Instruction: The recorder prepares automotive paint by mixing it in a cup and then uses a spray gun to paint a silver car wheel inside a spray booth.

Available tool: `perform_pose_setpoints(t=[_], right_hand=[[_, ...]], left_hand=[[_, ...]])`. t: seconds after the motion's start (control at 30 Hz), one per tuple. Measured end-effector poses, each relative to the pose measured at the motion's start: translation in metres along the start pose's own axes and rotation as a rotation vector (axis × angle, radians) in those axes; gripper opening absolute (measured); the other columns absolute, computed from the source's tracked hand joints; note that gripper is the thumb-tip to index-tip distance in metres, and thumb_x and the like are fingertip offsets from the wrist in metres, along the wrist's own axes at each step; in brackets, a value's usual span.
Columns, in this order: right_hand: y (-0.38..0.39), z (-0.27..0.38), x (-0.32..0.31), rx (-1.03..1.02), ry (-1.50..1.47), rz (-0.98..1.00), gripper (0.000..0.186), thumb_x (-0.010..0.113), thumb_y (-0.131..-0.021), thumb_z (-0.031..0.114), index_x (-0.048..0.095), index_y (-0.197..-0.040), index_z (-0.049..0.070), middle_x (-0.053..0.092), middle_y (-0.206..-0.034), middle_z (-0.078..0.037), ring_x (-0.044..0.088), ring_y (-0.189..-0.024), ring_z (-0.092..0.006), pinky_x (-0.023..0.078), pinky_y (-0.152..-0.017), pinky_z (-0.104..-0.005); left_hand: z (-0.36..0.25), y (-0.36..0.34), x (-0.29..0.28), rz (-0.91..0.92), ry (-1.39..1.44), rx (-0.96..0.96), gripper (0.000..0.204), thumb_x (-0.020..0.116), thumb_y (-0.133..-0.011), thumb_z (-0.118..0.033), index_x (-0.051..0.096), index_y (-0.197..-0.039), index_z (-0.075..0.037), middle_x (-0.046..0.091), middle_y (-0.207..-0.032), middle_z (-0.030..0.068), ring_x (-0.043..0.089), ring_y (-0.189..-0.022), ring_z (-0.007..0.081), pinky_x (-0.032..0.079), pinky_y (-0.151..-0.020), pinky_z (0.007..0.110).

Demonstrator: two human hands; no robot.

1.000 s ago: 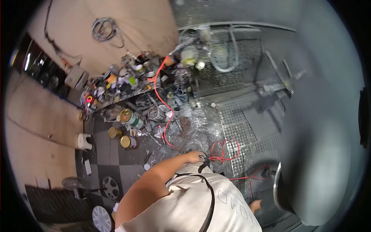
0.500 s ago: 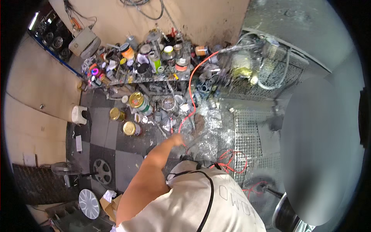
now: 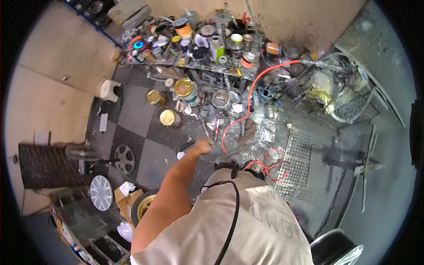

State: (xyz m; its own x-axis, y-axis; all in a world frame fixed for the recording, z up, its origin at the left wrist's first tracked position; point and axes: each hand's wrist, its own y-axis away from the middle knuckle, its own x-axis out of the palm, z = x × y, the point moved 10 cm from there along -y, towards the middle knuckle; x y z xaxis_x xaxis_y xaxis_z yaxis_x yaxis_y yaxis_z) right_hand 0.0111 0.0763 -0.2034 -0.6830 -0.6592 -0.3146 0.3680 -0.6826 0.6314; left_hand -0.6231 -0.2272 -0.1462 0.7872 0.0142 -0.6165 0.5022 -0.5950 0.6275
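My left hand (image 3: pixel 204 145) reaches forward over the dark, stained floor with its fingers curled closed. What they hold, if anything, is too small and blurred to make out. Just ahead of it on the floor lies a slim red-and-white tool (image 3: pixel 217 125). An orange-red hose (image 3: pixel 250 95) curves down past the hand's right side and coils near my waist. Beyond the hand stand gold-lidded tins (image 3: pixel 168 118), one of them a taller green-and-white can (image 3: pixel 186 90). My right hand is out of sight behind my pale shirt (image 3: pixel 238 212).
A cluttered bench (image 3: pixel 194 66) of paint cans and bottles runs along the far wall. At left are a white stool (image 3: pixel 108 90), a fan (image 3: pixel 83 153) and a silver hubcap (image 3: pixel 101 193). Metal grating (image 3: pixel 297 154) covers the floor at right, beside a grey metal stand (image 3: pixel 363 168).
The view has swung, so the bench and cans sit higher and further right. My left hand stays stretched out with fingers closed. The large grey blur at right is gone, and the stand shows.
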Motion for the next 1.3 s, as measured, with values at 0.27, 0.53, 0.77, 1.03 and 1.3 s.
perform_pose_setpoints(t=[0.27,0.53,0.77,1.03,1.3], right_hand=[[-0.076,-0.002,-0.051,0.304,-0.268,0.045,0.029,0.063,-0.097,0.027,0.060,-0.123,0.014,0.066,-0.102,-0.006,0.064,-0.085,-0.0222,0.052,-0.069,-0.0374],[-0.147,0.180,-0.021,0.206,-0.148,0.073,0.026,0.063,-0.095,0.030,0.060,-0.115,0.014,0.061,-0.092,0.000,0.059,-0.080,-0.0146,0.047,-0.065,-0.0322],[-0.161,0.222,0.071,-0.249,0.354,0.338,0.022,0.062,-0.095,0.026,0.062,-0.111,0.010,0.067,-0.098,-0.004,0.066,-0.086,-0.0202,0.053,-0.070,-0.0372],[-0.129,0.174,0.174,0.313,0.189,0.405,0.021,0.062,-0.096,0.025,0.065,-0.110,0.010,0.069,-0.094,-0.009,0.069,-0.081,-0.0237,0.055,-0.066,-0.0409],[-0.065,0.256,0.289,0.404,0.203,0.180,0.018,0.065,-0.097,0.021,0.062,-0.111,0.010,0.069,-0.089,-0.008,0.068,-0.070,-0.0192,0.053,-0.055,-0.0346]], left_hand=[[0.001,0.099,0.064,0.116,0.038,-0.101,0.051,0.066,-0.090,-0.044,0.068,-0.126,-0.008,0.071,-0.120,0.0201,0.067,-0.111,0.0372,0.052,-0.096,0.046],[0.028,0.157,0.060,-0.017,0.129,-0.230,0.050,0.068,-0.089,-0.039,0.066,-0.129,-0.008,0.073,-0.114,0.0191,0.070,-0.104,0.0356,0.054,-0.092,0.044],[0.048,0.156,0.037,-0.108,0.365,-0.311,0.048,0.068,-0.089,-0.035,0.067,-0.128,-0.008,0.073,-0.114,0.0202,0.070,-0.106,0.0377,0.054,-0.093,0.044],[0.122,0.147,-0.017,-0.090,0.335,-0.302,0.048,0.068,-0.089,-0.036,0.067,-0.127,-0.007,0.072,-0.112,0.0224,0.068,-0.108,0.0382,0.053,-0.094,0.044],[0.321,0.038,-0.080,0.124,0.113,-0.352,0.049,0.069,-0.088,-0.035,0.065,-0.130,-0.009,0.071,-0.118,0.0219,0.067,-0.113,0.0361,0.053,-0.095,0.046]])
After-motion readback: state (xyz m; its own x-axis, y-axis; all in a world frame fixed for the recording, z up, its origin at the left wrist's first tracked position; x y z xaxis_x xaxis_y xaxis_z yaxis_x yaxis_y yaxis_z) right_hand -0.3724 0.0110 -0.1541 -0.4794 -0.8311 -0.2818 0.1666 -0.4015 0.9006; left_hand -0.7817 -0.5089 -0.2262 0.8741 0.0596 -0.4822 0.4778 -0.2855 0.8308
